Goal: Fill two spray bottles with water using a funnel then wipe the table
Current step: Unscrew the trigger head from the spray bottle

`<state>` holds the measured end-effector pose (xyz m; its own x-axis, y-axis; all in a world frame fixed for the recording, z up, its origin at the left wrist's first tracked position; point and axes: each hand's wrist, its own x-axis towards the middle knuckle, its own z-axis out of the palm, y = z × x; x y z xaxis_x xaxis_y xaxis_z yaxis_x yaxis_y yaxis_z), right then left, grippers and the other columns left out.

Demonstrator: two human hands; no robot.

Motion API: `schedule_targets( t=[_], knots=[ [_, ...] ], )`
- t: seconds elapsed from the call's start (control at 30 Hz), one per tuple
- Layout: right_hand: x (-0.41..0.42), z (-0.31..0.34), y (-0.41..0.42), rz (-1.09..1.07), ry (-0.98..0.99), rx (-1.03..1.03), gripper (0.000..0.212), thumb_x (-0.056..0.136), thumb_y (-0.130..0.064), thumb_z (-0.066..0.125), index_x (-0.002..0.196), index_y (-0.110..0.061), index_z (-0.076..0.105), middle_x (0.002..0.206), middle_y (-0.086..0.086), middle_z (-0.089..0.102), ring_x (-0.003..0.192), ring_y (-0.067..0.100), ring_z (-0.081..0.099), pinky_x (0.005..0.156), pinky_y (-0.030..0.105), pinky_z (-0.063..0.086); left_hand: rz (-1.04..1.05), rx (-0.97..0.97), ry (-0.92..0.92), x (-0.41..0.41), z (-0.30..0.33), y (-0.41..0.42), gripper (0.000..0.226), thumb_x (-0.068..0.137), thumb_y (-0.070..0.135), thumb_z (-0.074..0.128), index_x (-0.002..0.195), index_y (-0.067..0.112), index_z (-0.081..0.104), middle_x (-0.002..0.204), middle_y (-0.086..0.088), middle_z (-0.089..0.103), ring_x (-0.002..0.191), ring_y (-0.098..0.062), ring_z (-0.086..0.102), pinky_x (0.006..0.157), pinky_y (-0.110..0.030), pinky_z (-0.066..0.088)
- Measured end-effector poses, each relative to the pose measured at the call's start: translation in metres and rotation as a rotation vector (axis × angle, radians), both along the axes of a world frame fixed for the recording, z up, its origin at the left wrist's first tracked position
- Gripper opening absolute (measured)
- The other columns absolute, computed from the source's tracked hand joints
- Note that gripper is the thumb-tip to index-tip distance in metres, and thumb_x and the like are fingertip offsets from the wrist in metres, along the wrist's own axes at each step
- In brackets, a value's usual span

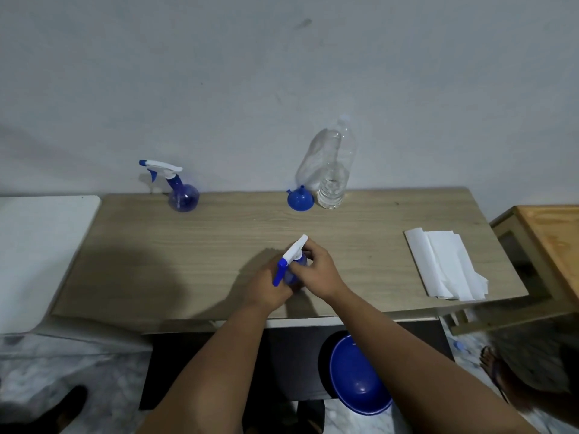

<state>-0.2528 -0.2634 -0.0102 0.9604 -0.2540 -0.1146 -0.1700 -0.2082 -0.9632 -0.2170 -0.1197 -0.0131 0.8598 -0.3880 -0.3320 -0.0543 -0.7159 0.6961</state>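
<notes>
Pale grey wall fills the upper half of the view, and below it a wood-grain counter runs left to right, with a white surface butted against its left end and an orange-topped wooden stand at its right. Under the counter's front edge a blue basin sits on the marbled floor.

Against the wall stands a clear plastic water bottle, upright, with water only in its lower part. A stack of white paper towels lies flat near the right end of the counter, well apart from everything else. A second spray bottle stands upright at the back left, trigger head on, its nozzle pointing left. A blue funnel rests mouth down just beside the water bottle, spout up.

At the front centre both hands meet on the near spray bottle. The left hand wraps its body from below; the right hand has its fingers curled round the neck beneath the white trigger head. This bottle stands roughly upright, while the trigger head's long axis runs diagonally, blue nozzle toward the near left, white tail toward the far right.

The grip suggests the head is being twisted, though whether on or off cannot be told. The far bottle looks capped with liquid inside, so one fill may be done. The towels look unused, so wiping seems still ahead.
</notes>
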Motion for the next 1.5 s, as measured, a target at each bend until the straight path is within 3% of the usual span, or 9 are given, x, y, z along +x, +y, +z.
schedule_targets(
  t=[0.17,0.33,0.47,0.57,0.67,0.8,1.0,1.27,1.5],
  knots=[
    [0.0,0.002,0.003,0.0,0.003,0.006,0.026,0.085,0.0,0.072,0.103,-0.016,0.063,0.091,-0.012,0.07,0.085,-0.002,0.065,0.079,0.018,0.052,-0.041,-0.023,-0.023,0.002,-0.004,0.003,0.022,0.082,0.03,0.069,0.102,0.035,0.06,0.084,0.015,0.064,0.08,-0.009,0.064,0.058,-0.016,0.037],
    [-0.001,0.003,0.002,-0.003,0.02,0.016,0.047,0.085,-0.001,0.075,0.126,-0.019,0.061,0.103,0.001,0.073,0.095,0.008,0.068,0.086,0.028,0.058,-0.063,-0.061,-0.066,0.002,-0.005,0.006,0.034,0.082,0.02,0.074,0.114,0.025,0.063,0.082,0.017,0.058,0.077,-0.006,0.06,0.057,-0.006,0.037],
    [0.0,0.003,-0.007,0.065,-0.035,-0.058,0.032,0.082,0.006,0.071,0.112,-0.006,0.068,0.102,0.008,0.072,0.094,0.011,0.066,0.091,0.029,0.054,-0.064,-0.071,-0.088,0.004,-0.006,0.003,0.033,0.082,0.024,0.077,0.111,0.027,0.063,0.084,0.016,0.061,0.08,-0.003,0.064,0.063,-0.001,0.039],
    [-0.002,0.006,-0.009,0.072,0.031,-0.017,0.057,0.082,0.004,0.079,0.133,-0.016,0.062,0.107,0.002,0.075,0.102,0.013,0.07,0.09,0.027,0.058,-0.062,-0.063,-0.083,0.003,-0.003,0.004,0.034,0.082,0.027,0.077,0.112,0.029,0.062,0.087,0.017,0.06,0.076,-0.004,0.061,0.063,0.0,0.038],
    [-0.005,0.002,-0.007,0.039,-0.023,-0.048,0.036,0.082,0.0,0.083,0.111,-0.013,0.067,0.102,0.004,0.073,0.097,0.018,0.07,0.094,0.042,0.057,-0.062,-0.069,-0.063,0.003,-0.007,0.003,0.036,0.08,0.028,0.079,0.113,0.026,0.064,0.09,0.015,0.064,0.076,-0.005,0.06,0.06,-0.002,0.039],
    [-0.009,0.005,-0.002,0.047,0.044,0.036,0.071,0.081,-0.003,0.085,0.139,-0.03,0.055,0.112,0.002,0.076,0.106,0.015,0.073,0.091,0.037,0.062,-0.049,-0.076,-0.042,0.003,-0.01,0.003,0.042,0.078,0.03,0.08,0.117,0.031,0.063,0.097,0.01,0.07,0.081,-0.009,0.065,0.06,-0.01,0.04],
    [-0.007,0.008,0.002,0.023,-0.017,-0.034,0.025,0.091,0.001,0.075,0.112,-0.012,0.076,0.105,0.002,0.077,0.096,0.002,0.067,0.085,0.01,0.048,-0.023,-0.097,-0.015,0.002,-0.008,0.004,0.036,0.078,0.032,0.08,0.11,0.031,0.063,0.09,0.014,0.067,0.077,0.001,0.062,0.058,-0.006,0.039],
    [0.02,0.095,-0.02,-0.222,-0.295,0.224,0.011,0.094,0.008,0.072,0.104,0.008,0.072,0.097,0.017,0.075,0.09,0.012,0.075,0.085,0.024,0.06,0.016,-0.107,0.025,0.012,-0.053,0.002,0.061,0.061,0.05,0.087,0.113,0.036,0.059,0.103,0.012,0.072,0.094,-0.012,0.07,0.087,-0.04,0.057],
    [0.021,0.077,-0.069,-0.309,-0.125,-0.154,0.031,0.086,-0.029,0.074,0.07,-0.008,0.059,0.062,0.001,0.049,0.065,0.012,0.04,0.061,0.033,0.039,0.025,-0.021,-0.024,-0.003,-0.009,0.002,0.058,0.068,0.045,0.086,0.119,0.034,0.06,0.104,0.015,0.069,0.093,-0.009,0.064,0.073,-0.016,0.044]
  ],
)
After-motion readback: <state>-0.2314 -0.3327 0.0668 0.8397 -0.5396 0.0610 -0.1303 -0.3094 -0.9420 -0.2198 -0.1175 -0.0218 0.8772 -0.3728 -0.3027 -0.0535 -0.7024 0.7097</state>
